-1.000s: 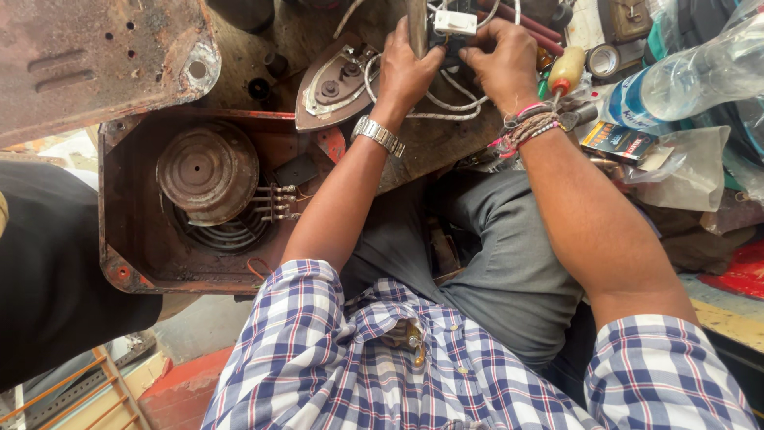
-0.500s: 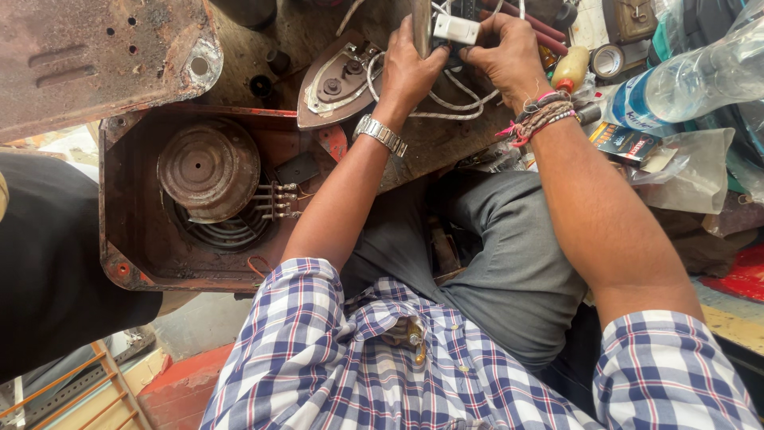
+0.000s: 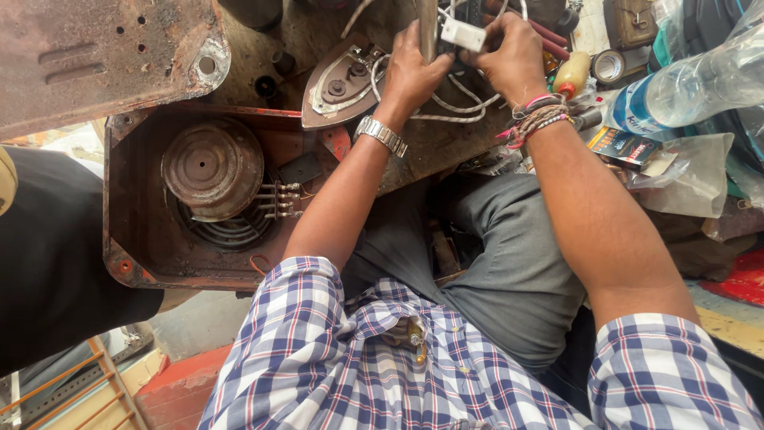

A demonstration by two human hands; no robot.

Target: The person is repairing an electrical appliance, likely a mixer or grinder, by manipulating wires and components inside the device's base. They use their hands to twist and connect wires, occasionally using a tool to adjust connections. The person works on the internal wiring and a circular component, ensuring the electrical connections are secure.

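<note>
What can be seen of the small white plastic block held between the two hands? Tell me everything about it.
The small white plastic block is rectangular, smooth and light, tilted slightly with one end lower. It sits at the top of the view above the worn brown workbench. The left hand is at its left side and the right hand grips its right end. White wires loop below it; whether they join it cannot be told.

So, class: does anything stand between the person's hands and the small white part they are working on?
Nothing visible does. The left hand and right hand both already touch the small white part; white wires loop below it, not between.
</note>
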